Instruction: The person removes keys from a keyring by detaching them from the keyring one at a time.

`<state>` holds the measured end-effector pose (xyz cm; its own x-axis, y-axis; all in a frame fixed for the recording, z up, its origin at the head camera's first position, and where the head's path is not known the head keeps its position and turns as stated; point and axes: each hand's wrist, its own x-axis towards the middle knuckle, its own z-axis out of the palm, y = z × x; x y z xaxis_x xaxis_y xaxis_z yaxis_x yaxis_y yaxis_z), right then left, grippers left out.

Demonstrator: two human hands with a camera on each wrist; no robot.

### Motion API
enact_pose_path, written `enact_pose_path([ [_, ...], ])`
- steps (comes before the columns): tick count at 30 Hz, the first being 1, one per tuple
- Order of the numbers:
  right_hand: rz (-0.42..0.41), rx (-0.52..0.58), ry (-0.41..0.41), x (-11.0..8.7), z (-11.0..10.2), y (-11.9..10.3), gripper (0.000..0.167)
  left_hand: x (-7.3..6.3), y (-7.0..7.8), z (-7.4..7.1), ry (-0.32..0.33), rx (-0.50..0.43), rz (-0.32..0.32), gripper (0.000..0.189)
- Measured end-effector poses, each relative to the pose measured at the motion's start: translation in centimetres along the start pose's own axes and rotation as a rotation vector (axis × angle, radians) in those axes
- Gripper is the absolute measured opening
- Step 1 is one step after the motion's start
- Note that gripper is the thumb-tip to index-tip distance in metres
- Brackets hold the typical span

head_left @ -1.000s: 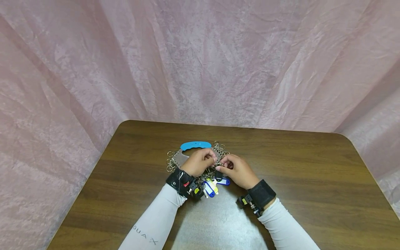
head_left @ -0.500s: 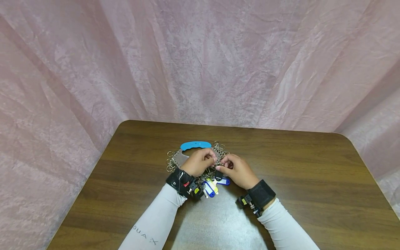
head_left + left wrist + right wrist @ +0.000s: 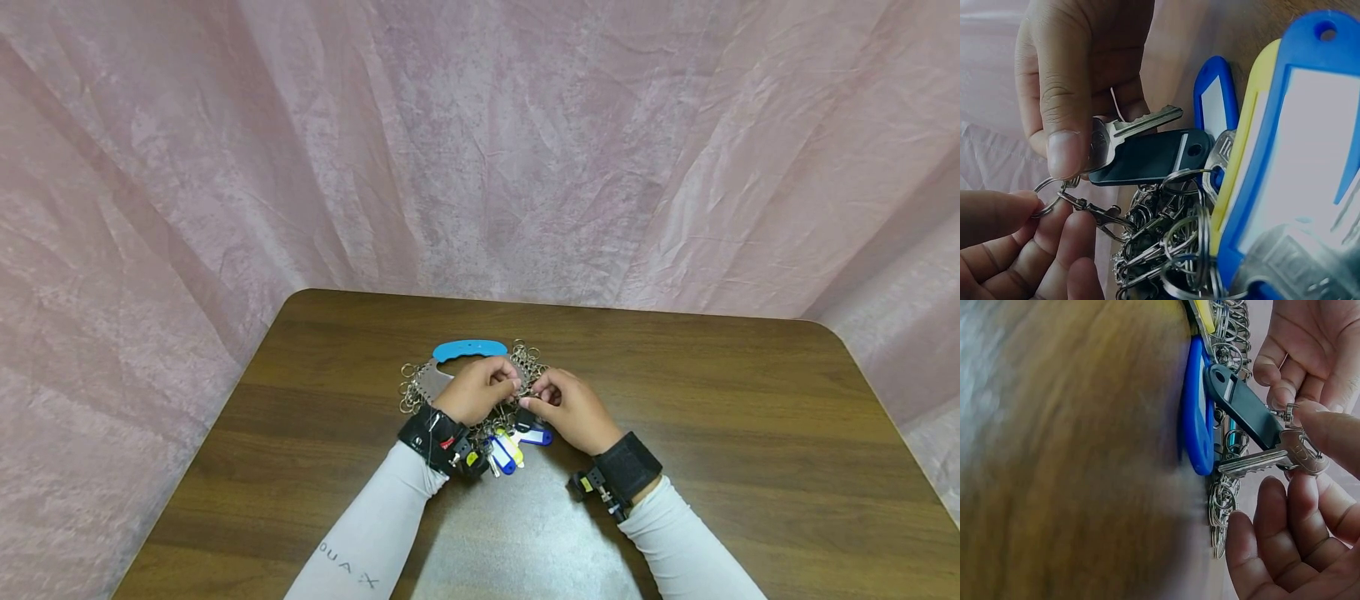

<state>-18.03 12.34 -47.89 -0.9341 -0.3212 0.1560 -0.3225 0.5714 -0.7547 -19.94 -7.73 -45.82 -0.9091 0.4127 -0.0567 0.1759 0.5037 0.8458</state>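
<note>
In the head view my left hand (image 3: 474,390) and right hand (image 3: 573,410) almost meet over a bunch of metal clasps and key tags. My left hand pinches a split ring (image 3: 1045,199) between thumb and finger; a small swivel clasp (image 3: 1100,215) hangs at it. A silver key (image 3: 1257,464) sits by its bow between the thumb and fingers of my right hand, its toothed blade sticking out. Behind the key lies a dark green key tag (image 3: 1150,157). Blue tags (image 3: 502,455) and a yellow tag (image 3: 1244,131) lie nearer the body.
A metal plate (image 3: 432,382) with a blue handle (image 3: 470,348) lies under and beyond my hands. Clasps and rings (image 3: 410,390) line its edge. The brown wooden table (image 3: 712,400) spreads around, with a pink curtain (image 3: 480,150) behind.
My right hand has shifted very slightly to the right. Otherwise the hands and the bunch look the same.
</note>
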Motion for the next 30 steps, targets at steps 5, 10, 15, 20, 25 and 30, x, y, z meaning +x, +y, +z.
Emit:
enact_pose_path([
  [5,-0.004,-0.007,0.001,0.0,-0.06,0.01,0.018,0.04,-0.1,0.0,-0.002,-0.005,-0.009,0.008],
  [10,0.009,-0.008,0.0,0.0,-0.14,-0.03,0.019,0.0,-0.01,-0.06,-0.003,-0.009,-0.004,0.009],
  [15,0.009,-0.006,0.001,-0.04,-0.06,0.12,0.018,-0.07,0.11,-0.1,-0.003,-0.016,-0.015,0.012],
  [20,0.018,-0.006,0.006,-0.02,-0.06,0.02,0.017,0.01,0.01,-0.15,0.0,-0.017,-0.023,0.012],
  [25,0.018,-0.012,0.005,0.0,-0.15,-0.21,0.018,0.08,-0.05,-0.11,0.006,-0.015,-0.027,0.011],
  [30,0.021,-0.007,0.012,0.03,-0.27,-0.49,0.018,0.06,-0.05,-0.12,0.013,-0.022,-0.032,0.01],
])
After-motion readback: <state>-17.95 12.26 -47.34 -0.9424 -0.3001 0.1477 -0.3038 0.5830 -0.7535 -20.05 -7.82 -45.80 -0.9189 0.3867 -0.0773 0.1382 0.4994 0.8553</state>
